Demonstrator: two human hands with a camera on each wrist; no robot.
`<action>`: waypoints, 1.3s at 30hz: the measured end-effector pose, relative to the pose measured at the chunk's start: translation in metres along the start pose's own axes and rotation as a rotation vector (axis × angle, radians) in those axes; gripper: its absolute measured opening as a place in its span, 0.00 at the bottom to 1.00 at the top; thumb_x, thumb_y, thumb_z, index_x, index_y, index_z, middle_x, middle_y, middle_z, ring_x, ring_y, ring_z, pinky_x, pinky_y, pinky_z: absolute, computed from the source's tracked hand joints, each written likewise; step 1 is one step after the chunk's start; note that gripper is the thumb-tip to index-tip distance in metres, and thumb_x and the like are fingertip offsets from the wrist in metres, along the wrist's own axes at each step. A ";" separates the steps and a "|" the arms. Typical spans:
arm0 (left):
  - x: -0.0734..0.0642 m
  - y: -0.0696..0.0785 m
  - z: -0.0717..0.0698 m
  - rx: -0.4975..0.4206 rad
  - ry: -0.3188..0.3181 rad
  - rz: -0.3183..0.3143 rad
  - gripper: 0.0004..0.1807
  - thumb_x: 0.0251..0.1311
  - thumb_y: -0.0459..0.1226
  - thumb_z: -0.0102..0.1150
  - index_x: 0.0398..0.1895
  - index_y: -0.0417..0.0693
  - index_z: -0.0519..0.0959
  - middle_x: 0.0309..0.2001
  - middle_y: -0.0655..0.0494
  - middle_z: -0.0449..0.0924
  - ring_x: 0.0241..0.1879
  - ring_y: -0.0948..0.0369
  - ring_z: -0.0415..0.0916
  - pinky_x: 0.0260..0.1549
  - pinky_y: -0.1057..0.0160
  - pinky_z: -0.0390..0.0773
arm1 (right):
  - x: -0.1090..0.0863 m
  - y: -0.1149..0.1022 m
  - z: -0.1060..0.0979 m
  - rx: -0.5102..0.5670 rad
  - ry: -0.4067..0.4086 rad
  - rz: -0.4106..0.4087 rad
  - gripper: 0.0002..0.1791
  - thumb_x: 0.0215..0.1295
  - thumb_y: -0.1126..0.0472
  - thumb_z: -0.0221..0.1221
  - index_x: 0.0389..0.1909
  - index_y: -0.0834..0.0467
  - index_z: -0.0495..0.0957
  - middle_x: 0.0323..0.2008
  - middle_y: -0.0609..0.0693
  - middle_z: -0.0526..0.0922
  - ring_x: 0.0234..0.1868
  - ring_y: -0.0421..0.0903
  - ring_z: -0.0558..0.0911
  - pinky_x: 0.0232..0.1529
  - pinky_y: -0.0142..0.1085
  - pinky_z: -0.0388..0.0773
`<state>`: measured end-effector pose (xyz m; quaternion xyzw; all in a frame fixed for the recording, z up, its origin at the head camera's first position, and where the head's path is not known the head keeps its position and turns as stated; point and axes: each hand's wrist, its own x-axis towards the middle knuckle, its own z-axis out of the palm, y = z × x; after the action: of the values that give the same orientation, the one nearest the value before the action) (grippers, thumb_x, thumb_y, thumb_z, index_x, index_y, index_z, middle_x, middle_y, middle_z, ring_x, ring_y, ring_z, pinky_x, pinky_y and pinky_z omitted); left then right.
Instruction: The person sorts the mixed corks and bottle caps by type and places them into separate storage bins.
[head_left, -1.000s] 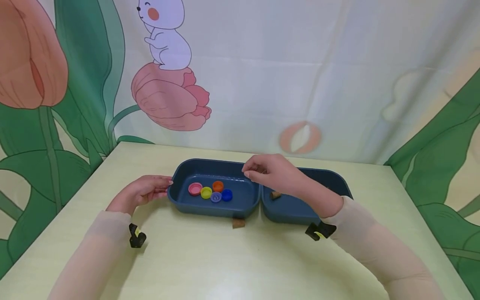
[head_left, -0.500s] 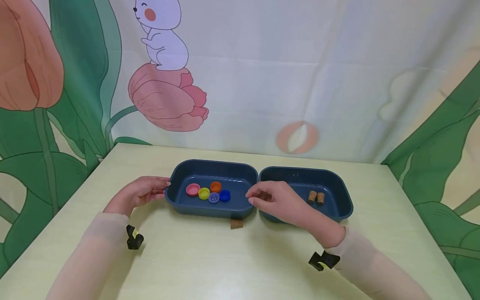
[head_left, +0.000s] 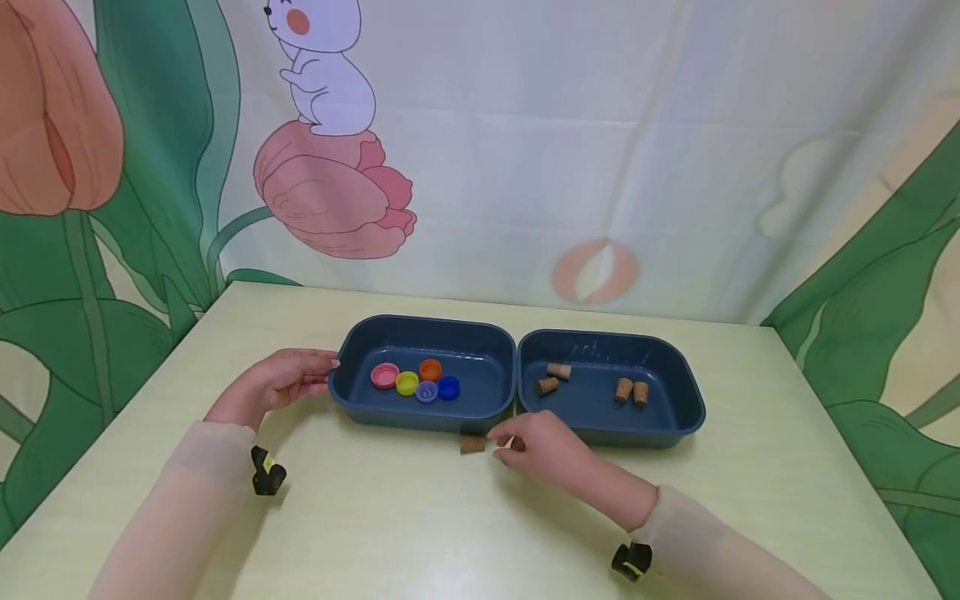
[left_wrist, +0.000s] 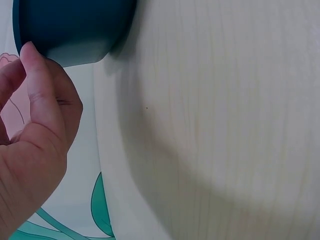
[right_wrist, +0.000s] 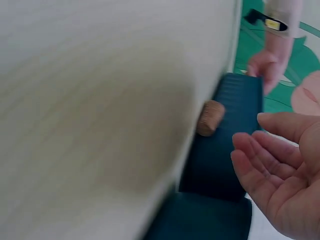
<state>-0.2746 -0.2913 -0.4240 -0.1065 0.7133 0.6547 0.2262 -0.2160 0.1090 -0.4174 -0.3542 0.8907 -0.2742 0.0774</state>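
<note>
My left hand holds the left end of a dark blue tray, its fingertips at the rim. In the left wrist view, the left hand has one fingertip against the tray's edge. Inside lie pink, yellow, orange, purple and blue bottle caps. A cork lies on the table against the tray's front wall. Right beside it is my right hand, fingers loosely bent and apart; nothing shows between them in the right wrist view.
A second dark blue tray stands against the first one's right end. Several corks lie in it, two together at the right and two toward its left end. A printed curtain hangs behind the pale table.
My right hand has come down and toward me, from over the trays to beside the cork in front. Two corks in the right tray's left part are uncovered. My left hand stays at the tray.
</note>
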 end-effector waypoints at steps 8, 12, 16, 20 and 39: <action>-0.003 0.002 0.001 0.002 -0.004 0.002 0.35 0.77 0.37 0.50 0.79 0.31 0.52 0.32 0.67 0.87 0.33 0.71 0.85 0.43 0.73 0.87 | 0.014 0.005 0.018 -0.187 0.023 -0.003 0.14 0.67 0.65 0.65 0.51 0.65 0.86 0.40 0.56 0.91 0.31 0.44 0.86 0.34 0.30 0.83; -0.003 0.001 0.001 0.000 -0.007 0.006 0.35 0.77 0.37 0.50 0.79 0.30 0.52 0.32 0.67 0.87 0.33 0.72 0.85 0.42 0.73 0.87 | 0.018 0.005 0.025 -0.272 0.033 -0.039 0.11 0.66 0.65 0.66 0.47 0.64 0.87 0.38 0.55 0.91 0.36 0.49 0.88 0.41 0.39 0.87; -0.002 0.001 0.001 0.001 -0.006 0.006 0.34 0.77 0.37 0.50 0.79 0.30 0.53 0.31 0.66 0.86 0.32 0.72 0.84 0.41 0.74 0.87 | 0.022 0.005 0.031 -0.370 0.032 -0.079 0.02 0.64 0.64 0.67 0.34 0.60 0.85 0.31 0.51 0.89 0.34 0.49 0.87 0.37 0.39 0.85; -0.002 0.001 0.001 0.006 -0.008 0.004 0.34 0.77 0.37 0.50 0.79 0.30 0.53 0.31 0.66 0.86 0.32 0.72 0.84 0.41 0.74 0.86 | 0.025 0.002 0.034 -0.446 0.044 -0.079 0.07 0.63 0.62 0.69 0.27 0.56 0.83 0.26 0.49 0.87 0.31 0.48 0.85 0.34 0.38 0.84; -0.001 0.000 0.001 -0.015 0.000 0.008 0.34 0.77 0.36 0.50 0.79 0.30 0.53 0.32 0.66 0.87 0.32 0.71 0.86 0.42 0.73 0.87 | 0.025 -0.004 0.036 -0.452 0.099 -0.065 0.10 0.63 0.63 0.68 0.23 0.56 0.80 0.21 0.50 0.83 0.25 0.46 0.83 0.26 0.35 0.79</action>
<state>-0.2735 -0.2908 -0.4240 -0.1056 0.7087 0.6610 0.2229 -0.2201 0.0739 -0.4434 -0.3770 0.9204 -0.0872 -0.0564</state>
